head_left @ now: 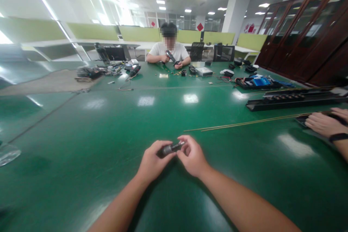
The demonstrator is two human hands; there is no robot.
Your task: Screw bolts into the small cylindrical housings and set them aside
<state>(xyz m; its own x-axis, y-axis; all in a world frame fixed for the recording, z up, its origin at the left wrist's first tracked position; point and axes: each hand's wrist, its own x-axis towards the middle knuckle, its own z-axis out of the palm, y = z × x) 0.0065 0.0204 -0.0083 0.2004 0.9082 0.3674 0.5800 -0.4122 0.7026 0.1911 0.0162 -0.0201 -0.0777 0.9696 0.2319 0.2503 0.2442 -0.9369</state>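
Observation:
A short dark-grey cylinder (168,149), with a black section carrying pale marks and a lighter tip at its right end, is held just above the green table (114,130). Its exact kind cannot be made out. My left hand (155,157) wraps its fingers and thumb round the thicker left part, hiding that end. From the other side, my right hand (193,157) curls its thumb and fingers at the narrower right end, pinching about the tip.
Thin brass-coloured rods (241,123) lie to the right, near a co-worker's hands (323,123). Behind them is a long black channel (288,102). Across the table another person (169,52) holds a tool. Electronics clutter (114,69) and a blue-filled tray (258,81) stand farther back.

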